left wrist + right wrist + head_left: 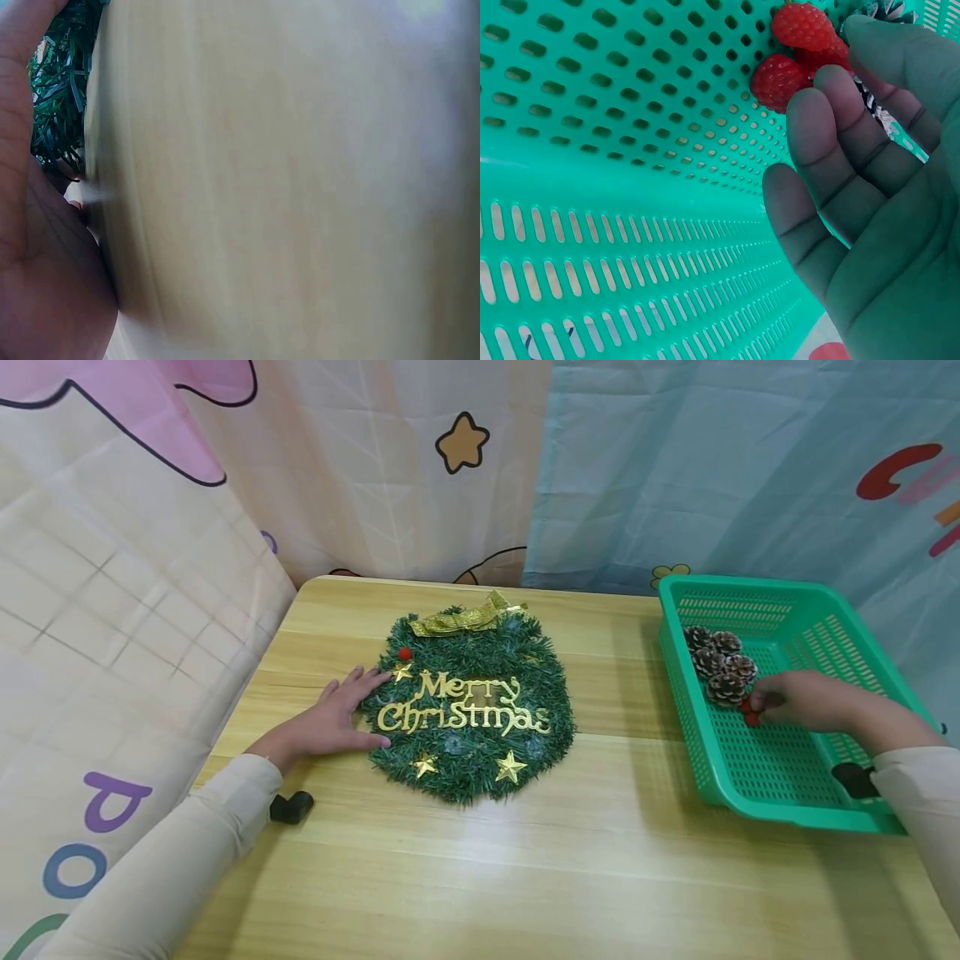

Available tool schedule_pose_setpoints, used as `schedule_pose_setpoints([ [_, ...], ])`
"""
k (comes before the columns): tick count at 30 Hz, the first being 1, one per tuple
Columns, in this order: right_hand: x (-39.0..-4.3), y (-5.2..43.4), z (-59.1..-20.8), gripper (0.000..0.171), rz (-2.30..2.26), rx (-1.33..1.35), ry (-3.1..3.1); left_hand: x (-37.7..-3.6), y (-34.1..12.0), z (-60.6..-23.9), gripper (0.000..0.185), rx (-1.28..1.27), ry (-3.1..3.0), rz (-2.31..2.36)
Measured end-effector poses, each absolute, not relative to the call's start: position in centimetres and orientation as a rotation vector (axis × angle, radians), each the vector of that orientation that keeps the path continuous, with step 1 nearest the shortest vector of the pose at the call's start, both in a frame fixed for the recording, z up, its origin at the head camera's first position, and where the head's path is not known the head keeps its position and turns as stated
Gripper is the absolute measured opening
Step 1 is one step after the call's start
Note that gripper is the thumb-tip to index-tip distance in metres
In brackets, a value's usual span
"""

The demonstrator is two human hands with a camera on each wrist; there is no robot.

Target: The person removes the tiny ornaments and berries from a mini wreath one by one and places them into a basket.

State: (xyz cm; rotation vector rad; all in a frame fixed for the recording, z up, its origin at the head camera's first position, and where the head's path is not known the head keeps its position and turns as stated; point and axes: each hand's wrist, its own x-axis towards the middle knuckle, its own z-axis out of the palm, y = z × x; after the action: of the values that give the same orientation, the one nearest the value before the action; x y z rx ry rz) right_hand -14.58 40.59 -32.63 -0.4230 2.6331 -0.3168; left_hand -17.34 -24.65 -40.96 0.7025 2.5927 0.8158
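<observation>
A green wreath (480,647) with a gold "Merry Christmas" sign (465,703) lies on the table. My left hand (333,714) rests at the wreath's left edge with its fingers spread. In the left wrist view, that hand's palm (52,262) stands beside the green tinsel (64,97). Inside the green basket (712,768), my right hand (806,700) pinches a small bunch of red berries (750,712) between thumb and fingers. The right wrist view shows the berries (780,82) at the fingertips of the right hand (885,172). The index fingertip is hidden.
Several pine cones (723,664) lie in the basket's left part, just behind the berries. A gold ribbon (461,622), gold stars (510,767) and one red berry (406,654) decorate the wreath. Patterned curtains (375,468) hang behind the wooden table (450,877).
</observation>
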Motion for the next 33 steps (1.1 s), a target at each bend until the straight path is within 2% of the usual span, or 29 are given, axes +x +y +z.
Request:
schedule_pose_setpoints([
  [16, -16.1, 38.9, -30.3, 0.005, -0.279, -0.480, 2.671, -17.4, -24.6, -40.9, 0.108, 0.705, 2.594, 0.807],
  [20, -16.6, 38.1, -29.4, 0.011, -0.232, -0.556, 2.709, -17.4, -24.6, -41.0, 0.107, 0.708, 2.596, 0.812],
  [24, -16.9, 36.4, -28.1, 0.008, -0.171, -0.618, 2.715, -17.4, -24.6, -41.0, 0.107, 0.715, 2.600, 0.810],
  [33, -17.4, 32.3, -25.2, 0.014, -0.102, -0.703, 2.692, -17.3, -24.5, -40.9, 0.107, 0.720, 2.606, 0.809],
])
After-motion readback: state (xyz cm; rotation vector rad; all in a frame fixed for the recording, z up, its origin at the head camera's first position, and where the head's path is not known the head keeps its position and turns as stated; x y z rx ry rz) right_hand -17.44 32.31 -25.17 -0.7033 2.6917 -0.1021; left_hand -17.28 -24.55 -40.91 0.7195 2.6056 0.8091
